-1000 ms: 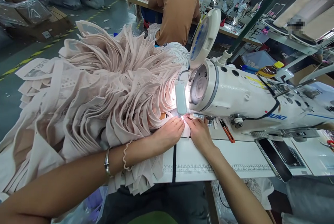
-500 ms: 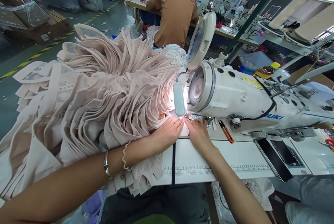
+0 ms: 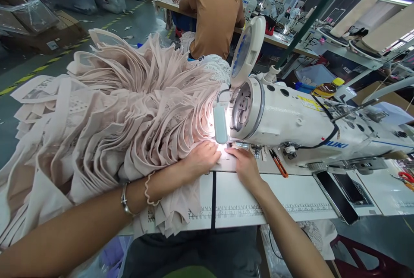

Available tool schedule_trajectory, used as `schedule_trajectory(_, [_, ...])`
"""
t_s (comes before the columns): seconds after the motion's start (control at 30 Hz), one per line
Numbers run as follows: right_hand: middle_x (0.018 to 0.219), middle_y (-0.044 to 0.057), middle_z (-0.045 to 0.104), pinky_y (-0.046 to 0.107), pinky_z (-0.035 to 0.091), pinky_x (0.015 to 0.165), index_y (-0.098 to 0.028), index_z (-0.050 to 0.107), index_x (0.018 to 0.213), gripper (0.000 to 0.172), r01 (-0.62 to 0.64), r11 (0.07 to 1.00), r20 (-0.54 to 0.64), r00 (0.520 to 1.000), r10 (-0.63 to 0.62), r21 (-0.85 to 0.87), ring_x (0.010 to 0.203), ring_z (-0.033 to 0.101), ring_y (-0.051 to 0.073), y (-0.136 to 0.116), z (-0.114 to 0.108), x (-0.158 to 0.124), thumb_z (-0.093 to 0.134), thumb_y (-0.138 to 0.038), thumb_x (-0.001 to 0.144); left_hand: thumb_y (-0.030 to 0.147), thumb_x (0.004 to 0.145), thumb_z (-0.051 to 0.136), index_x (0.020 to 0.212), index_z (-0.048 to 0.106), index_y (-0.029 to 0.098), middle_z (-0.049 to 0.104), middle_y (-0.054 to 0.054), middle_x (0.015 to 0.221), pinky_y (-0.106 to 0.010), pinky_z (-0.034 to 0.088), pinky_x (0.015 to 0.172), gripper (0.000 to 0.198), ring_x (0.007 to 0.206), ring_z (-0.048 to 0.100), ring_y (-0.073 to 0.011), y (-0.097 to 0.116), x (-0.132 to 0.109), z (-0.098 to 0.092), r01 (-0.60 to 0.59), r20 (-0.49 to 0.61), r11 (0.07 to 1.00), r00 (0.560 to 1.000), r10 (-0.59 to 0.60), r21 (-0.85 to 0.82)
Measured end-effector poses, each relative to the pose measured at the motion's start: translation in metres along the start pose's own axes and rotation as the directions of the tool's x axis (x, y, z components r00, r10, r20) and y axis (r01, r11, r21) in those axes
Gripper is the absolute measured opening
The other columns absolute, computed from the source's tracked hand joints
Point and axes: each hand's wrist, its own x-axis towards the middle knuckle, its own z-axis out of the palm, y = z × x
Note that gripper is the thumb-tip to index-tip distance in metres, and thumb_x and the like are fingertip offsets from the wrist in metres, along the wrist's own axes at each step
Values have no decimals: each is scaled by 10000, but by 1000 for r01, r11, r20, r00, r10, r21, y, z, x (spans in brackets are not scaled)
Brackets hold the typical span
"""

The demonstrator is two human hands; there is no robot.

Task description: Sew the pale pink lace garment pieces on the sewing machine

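My left hand (image 3: 203, 157) is closed, its fingers curled on the edge of a pale pink fabric piece just left of the sewing machine's needle area. Part of that piece is lost in the lamp's glare. My right hand (image 3: 247, 165) rests on the machine bed, index finger stretched toward the left hand and the other fingers partly hidden. A small gap separates the two hands. Above them hangs a pale green lamp (image 3: 220, 124), beside the white sewing machine (image 3: 284, 112). A large heap of pale pink garments (image 3: 129, 118) spreads left, against my left forearm.
Orange-handled snips (image 3: 278, 163) lie right of my right hand. Farther right are a phone (image 3: 336, 198) and red-handled scissors (image 3: 406, 178). A ruler strip (image 3: 246, 212) runs along the table's front edge. Ahead, a person in a brown shirt (image 3: 216, 14) sits facing away.
My left hand has drawn back leftward, and the gap between my hands has widened. Holes now show in the machine's round end, which looked blurred before. The view has shifted slightly.
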Motion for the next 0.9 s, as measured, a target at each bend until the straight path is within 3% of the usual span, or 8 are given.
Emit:
schedule_trajectory(0.1, [1132,15,734,392,541,965,-316,768,1103,552,-6,993,-26,1000,9,114,1093,652,199,2,1,-3,359,-60,835,33,996,349,985,593,153,687,-79,1024,-303,513,860,272,945,640,-187,-16,-1,-2,-11,-14,994,1000,10,-104])
schedule_trajectory(0.23, [1231,27,714,423,521,1005,-320,745,1181,558,40,994,-22,999,-38,97,1167,629,214,0,2,-5,374,-64,853,70,1022,365,1066,606,163,682,-58,1088,-279,511,879,263,1002,635,-165,-23,2,2,-34,-58,972,998,21,-231])
schedule_trajectory(0.47, [1325,92,680,421,493,1050,-203,654,1309,524,210,978,-21,977,-210,-20,1208,614,218,-5,-1,-8,327,-46,931,44,989,376,841,611,141,642,-85,892,-295,477,731,294,855,596,-196,-14,3,1,-30,-69,999,997,28,-29])
schedule_trajectory(0.57, [1173,104,738,414,529,980,-191,664,1239,416,194,980,-76,978,-197,-37,1079,665,224,-6,-3,-8,344,-114,983,40,986,364,834,605,147,623,-67,879,-279,465,745,305,849,581,-178,-11,3,-4,42,-75,992,996,-51,-117])
schedule_trajectory(0.73, [892,71,746,386,571,814,-226,685,1062,280,229,972,-192,953,-235,-54,885,683,229,-5,-2,-8,408,-243,1025,132,1016,423,858,603,171,608,-27,917,-251,451,717,243,867,577,-161,-6,11,-8,239,103,921,971,-217,-309])
schedule_trajectory(0.9, [879,71,729,372,576,775,-220,660,1083,266,268,961,-227,933,-277,-72,900,675,231,-5,-2,-9,400,-212,1026,96,988,454,1015,603,141,591,-76,999,-282,418,725,158,895,552,-198,-1,13,-8,201,185,964,968,-169,-171])
